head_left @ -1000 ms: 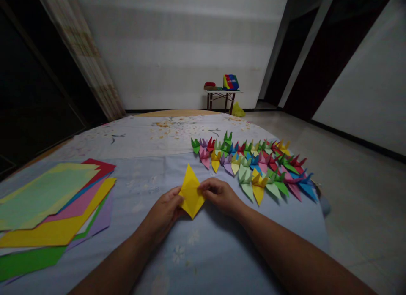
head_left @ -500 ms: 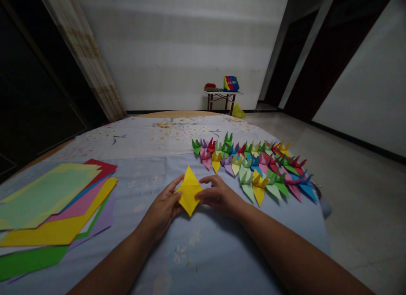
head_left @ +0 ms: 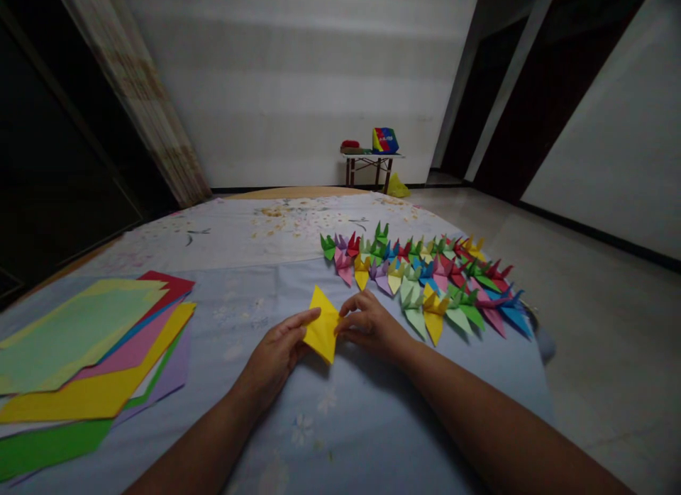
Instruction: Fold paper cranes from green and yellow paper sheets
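Note:
Between my hands is a folded piece of yellow origami paper (head_left: 323,332), diamond-shaped and tilted, just above the blue cloth. My left hand (head_left: 281,346) grips its left side, thumb lying on the front face and the fingers behind. The fingers of my right hand (head_left: 367,321) pinch its right corner. To the right stand rows of folded paper cranes (head_left: 435,310) in green, pink, yellow, blue, red and purple. The cranes nearest my right hand are pale green and yellow.
Fanned sheets of coloured paper (head_left: 101,396) lie on the left of the table. A flowered tablecloth (head_left: 228,232) covers the far part. By the wall, a small stand (head_left: 367,157) holds a colourful box (head_left: 385,140), with a yellow bag (head_left: 397,186) on the floor beside it.
The yellow folded paper has turned and tilted, its lower tip shifting right. My left thumb has moved up onto its front face. The view has shifted slightly.

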`<state>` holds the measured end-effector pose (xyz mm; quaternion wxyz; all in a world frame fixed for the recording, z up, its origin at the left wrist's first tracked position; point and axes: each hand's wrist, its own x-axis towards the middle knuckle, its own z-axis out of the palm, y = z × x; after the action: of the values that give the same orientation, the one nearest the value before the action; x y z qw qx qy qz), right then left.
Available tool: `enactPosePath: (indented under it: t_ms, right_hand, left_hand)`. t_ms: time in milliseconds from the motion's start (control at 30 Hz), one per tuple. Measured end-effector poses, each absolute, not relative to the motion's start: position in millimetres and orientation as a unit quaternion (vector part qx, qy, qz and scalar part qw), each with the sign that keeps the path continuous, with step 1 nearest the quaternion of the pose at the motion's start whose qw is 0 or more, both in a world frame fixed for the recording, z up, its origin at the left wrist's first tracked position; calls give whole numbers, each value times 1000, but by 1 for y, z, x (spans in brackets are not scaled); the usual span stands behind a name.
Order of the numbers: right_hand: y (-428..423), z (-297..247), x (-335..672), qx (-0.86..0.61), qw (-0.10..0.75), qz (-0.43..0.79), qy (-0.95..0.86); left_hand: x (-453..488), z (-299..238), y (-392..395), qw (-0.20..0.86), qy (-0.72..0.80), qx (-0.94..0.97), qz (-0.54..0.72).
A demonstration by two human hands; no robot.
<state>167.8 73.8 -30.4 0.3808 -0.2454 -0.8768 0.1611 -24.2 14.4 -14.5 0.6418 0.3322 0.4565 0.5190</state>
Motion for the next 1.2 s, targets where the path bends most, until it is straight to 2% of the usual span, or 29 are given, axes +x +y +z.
enactPosePath:
  t_ms: [233,367,500,733,900,1200]
  right_hand:
    - [74,-29,169,-246,367,231,-867]
    - [73,-27,169,-256,372,276,-848]
    - [71,-25,170,-265,386,291,-834]
    - [67,-24,168,-326,428,237,-809]
    - [66,-26,164,-359,426,227,-799]
    - [61,-26,161,-278,435,165,-840]
  left_hand:
    - [-25,-5,10,521,561,449,461]
    - [-24,2,9,463,569,501,459]
    - [-25,-1,10,476,545,513,461]
    - [-21,-3,9,498,538,501,460]
    - [-14,-7,8,493,547,495,462]
    - [-10,-10,7,452,559,448,532]
